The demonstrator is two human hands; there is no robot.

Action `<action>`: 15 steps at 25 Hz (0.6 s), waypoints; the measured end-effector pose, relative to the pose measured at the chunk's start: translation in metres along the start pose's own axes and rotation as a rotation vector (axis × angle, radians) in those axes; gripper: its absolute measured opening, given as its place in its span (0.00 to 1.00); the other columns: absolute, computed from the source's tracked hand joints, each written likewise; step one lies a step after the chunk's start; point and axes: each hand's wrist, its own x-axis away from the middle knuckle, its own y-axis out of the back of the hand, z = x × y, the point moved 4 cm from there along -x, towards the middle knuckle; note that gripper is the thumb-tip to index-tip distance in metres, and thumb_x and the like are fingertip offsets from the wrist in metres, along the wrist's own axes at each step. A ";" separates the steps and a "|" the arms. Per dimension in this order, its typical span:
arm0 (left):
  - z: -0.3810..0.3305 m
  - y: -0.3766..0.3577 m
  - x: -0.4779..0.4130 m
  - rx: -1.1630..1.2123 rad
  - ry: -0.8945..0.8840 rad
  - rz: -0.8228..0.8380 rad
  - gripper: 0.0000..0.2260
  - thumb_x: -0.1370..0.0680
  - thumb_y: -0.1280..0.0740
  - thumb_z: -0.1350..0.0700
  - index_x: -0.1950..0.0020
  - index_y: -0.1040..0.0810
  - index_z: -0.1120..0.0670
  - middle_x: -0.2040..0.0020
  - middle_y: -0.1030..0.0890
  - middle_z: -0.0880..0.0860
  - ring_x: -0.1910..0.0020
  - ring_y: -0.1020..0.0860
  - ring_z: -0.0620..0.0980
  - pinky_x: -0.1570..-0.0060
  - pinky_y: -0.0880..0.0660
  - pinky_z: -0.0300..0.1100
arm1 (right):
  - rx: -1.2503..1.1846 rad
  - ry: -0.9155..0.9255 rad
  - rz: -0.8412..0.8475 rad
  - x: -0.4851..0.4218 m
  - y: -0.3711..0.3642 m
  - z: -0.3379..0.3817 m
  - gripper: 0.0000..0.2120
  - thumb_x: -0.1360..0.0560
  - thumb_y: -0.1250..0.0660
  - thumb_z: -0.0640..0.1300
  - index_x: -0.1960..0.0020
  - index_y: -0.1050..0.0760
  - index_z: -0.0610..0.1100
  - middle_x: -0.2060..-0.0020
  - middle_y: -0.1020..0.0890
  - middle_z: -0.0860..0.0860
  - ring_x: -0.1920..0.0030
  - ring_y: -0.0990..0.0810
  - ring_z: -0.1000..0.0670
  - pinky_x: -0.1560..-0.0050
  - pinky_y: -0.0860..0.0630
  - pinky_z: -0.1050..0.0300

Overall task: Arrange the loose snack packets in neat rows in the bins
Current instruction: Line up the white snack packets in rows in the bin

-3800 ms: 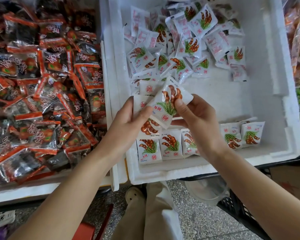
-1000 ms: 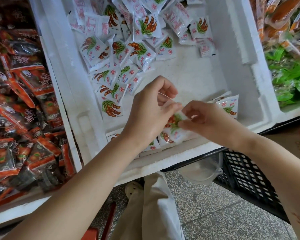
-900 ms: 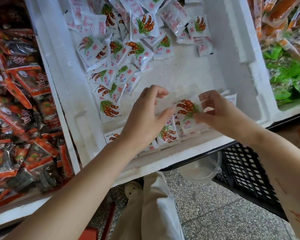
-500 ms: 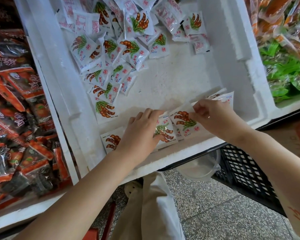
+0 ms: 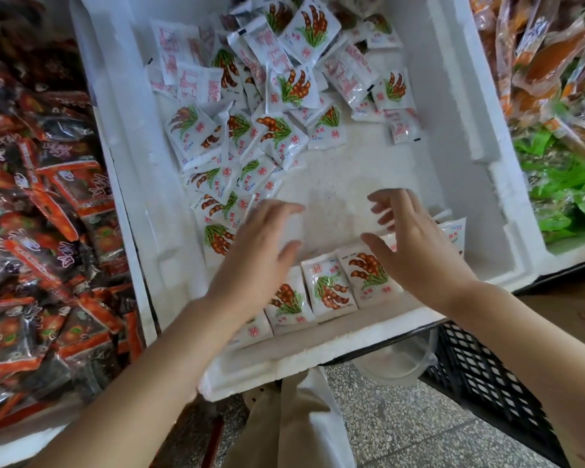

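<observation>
Logging entry one: left hand [image 5: 260,251], held over the near row [image 5: 328,288], fingers [image 5: 284,208] spread, carrying nothing. I read the right hand [image 5: 416,251] the same: fingers apart, empty.

Entry two: snack packets, white with a pod print, in the white foam bin [image 5: 318,352].
- The row leans edge to edge against the near wall, so I judge that wall and each neighbour prop a packet in line.
- Two more packets [image 5: 455,231] stand just behind the right hand.
- The loose pile [image 5: 271,106] fills the far end, unsorted.

Entry three: red-and-black packets [image 5: 41,214] in the next bin to the left, untouched.

Change since half a second ago: the left hand pressed the row and the right pinched a packet's top. Both have now lifted clear, and that packet sits in the row.
</observation>
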 end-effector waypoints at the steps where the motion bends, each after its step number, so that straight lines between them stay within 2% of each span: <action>1: 0.006 0.015 -0.009 0.000 0.035 -0.082 0.20 0.22 0.33 0.62 0.30 0.30 0.56 0.33 0.30 0.52 0.33 0.32 0.47 0.33 0.41 0.30 | -0.010 0.023 -0.005 -0.011 0.000 0.007 0.23 0.24 0.35 0.43 0.32 0.38 0.43 0.40 0.29 0.49 0.46 0.30 0.57 0.43 0.32 0.65; 3: 0.016 0.043 -0.028 -0.035 0.074 -0.216 0.19 0.22 0.34 0.63 0.32 0.29 0.57 0.34 0.30 0.55 0.34 0.33 0.47 0.39 0.41 0.23 | -0.027 0.061 -0.027 -0.040 -0.003 0.023 0.24 0.23 0.36 0.43 0.29 0.40 0.43 0.34 0.31 0.48 0.39 0.29 0.55 0.38 0.34 0.63; 4: 0.020 0.054 -0.036 -0.065 0.081 -0.263 0.18 0.22 0.34 0.64 0.32 0.29 0.57 0.34 0.31 0.55 0.33 0.33 0.47 0.39 0.41 0.23 | -0.025 0.073 -0.033 -0.056 -0.007 0.030 0.25 0.22 0.37 0.43 0.28 0.41 0.44 0.32 0.33 0.48 0.35 0.31 0.52 0.35 0.36 0.61; 5: 0.024 0.063 -0.044 -0.094 0.085 -0.296 0.19 0.22 0.34 0.64 0.31 0.30 0.57 0.32 0.32 0.56 0.32 0.34 0.50 0.36 0.40 0.28 | -0.017 0.087 -0.032 -0.072 -0.012 0.037 0.26 0.22 0.38 0.43 0.26 0.42 0.43 0.30 0.34 0.48 0.31 0.34 0.50 0.32 0.38 0.60; 7: 0.037 0.071 -0.062 -0.119 0.147 -0.306 0.22 0.22 0.34 0.62 0.28 0.33 0.55 0.29 0.35 0.58 0.28 0.37 0.56 0.29 0.40 0.43 | 0.001 0.110 -0.013 -0.103 -0.023 0.050 0.28 0.21 0.39 0.44 0.25 0.46 0.43 0.27 0.38 0.48 0.28 0.39 0.47 0.29 0.43 0.58; 9: 0.052 0.072 -0.077 -0.115 0.264 -0.249 0.26 0.22 0.32 0.57 0.25 0.36 0.50 0.26 0.38 0.57 0.27 0.38 0.59 0.28 0.39 0.56 | 0.034 0.101 0.004 -0.126 -0.038 0.057 0.29 0.21 0.39 0.46 0.24 0.46 0.43 0.27 0.39 0.47 0.28 0.41 0.45 0.28 0.43 0.55; 10: 0.058 0.071 -0.082 -0.131 0.312 -0.219 0.27 0.22 0.32 0.54 0.25 0.37 0.48 0.26 0.38 0.56 0.27 0.38 0.59 0.28 0.40 0.58 | 0.065 0.087 0.003 -0.134 -0.044 0.058 0.29 0.21 0.39 0.48 0.25 0.45 0.42 0.28 0.38 0.47 0.28 0.40 0.44 0.29 0.42 0.53; 12: 0.063 0.068 -0.085 -0.198 0.367 -0.213 0.26 0.23 0.32 0.50 0.27 0.36 0.45 0.27 0.36 0.54 0.27 0.37 0.58 0.28 0.40 0.59 | 0.132 0.042 -0.020 -0.146 -0.053 0.057 0.30 0.22 0.37 0.51 0.26 0.43 0.42 0.30 0.35 0.45 0.31 0.37 0.43 0.31 0.39 0.51; 15: 0.054 0.064 -0.079 -0.232 0.322 -0.264 0.19 0.22 0.33 0.47 0.33 0.29 0.50 0.32 0.32 0.54 0.33 0.32 0.57 0.35 0.33 0.53 | 0.090 -0.037 -0.064 -0.148 -0.053 0.051 0.33 0.26 0.32 0.53 0.28 0.41 0.40 0.34 0.33 0.44 0.34 0.35 0.43 0.33 0.36 0.52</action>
